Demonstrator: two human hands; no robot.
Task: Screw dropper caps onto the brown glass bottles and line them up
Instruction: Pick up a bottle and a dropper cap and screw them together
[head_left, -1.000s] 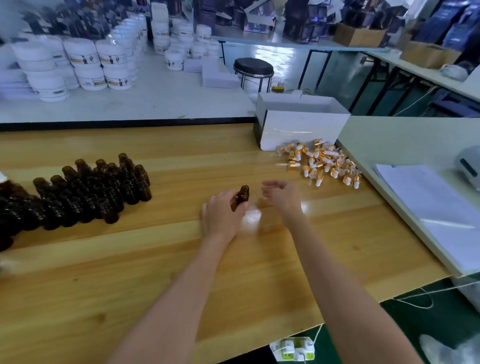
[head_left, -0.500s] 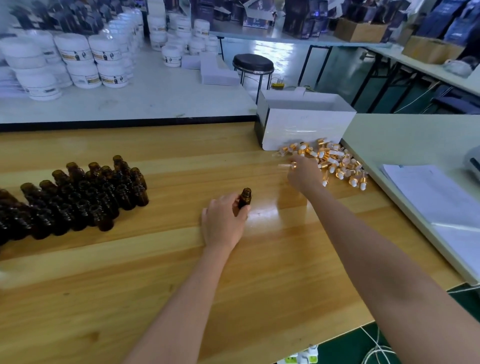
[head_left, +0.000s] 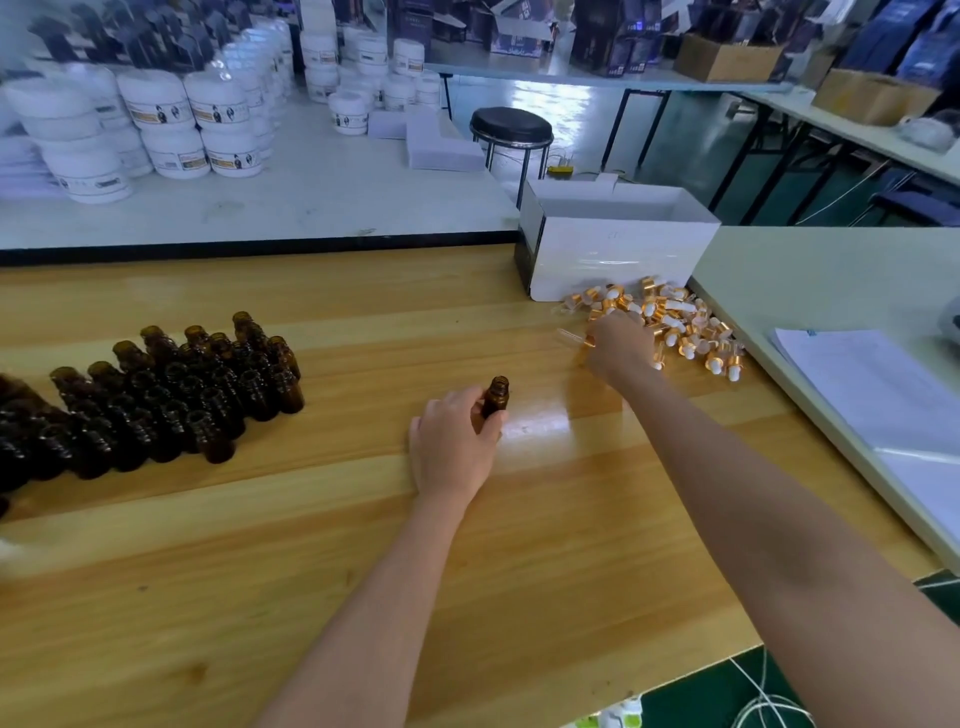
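Note:
My left hand (head_left: 454, 447) grips one uncapped brown glass bottle (head_left: 496, 396), standing upright on the wooden table (head_left: 519, 545). Several more uncapped brown bottles (head_left: 156, 395) stand packed together at the left. My right hand (head_left: 618, 345) reaches into the near-left edge of a pile of gold-and-white dropper caps (head_left: 675, 325) and pinches one dropper cap (head_left: 574, 338), whose clear glass tube sticks out to the left. My fingers hide that cap's collar.
An open white box (head_left: 613, 254) stands just behind the cap pile. A pale side table with a paper stack (head_left: 872, 384) adjoins on the right. White jars (head_left: 171, 130) fill the grey table behind. A black stool (head_left: 511, 127) stands beyond.
My right hand moved from beside the held bottle out to the cap pile and took hold of a dropper cap. My left hand kept the bottle in place.

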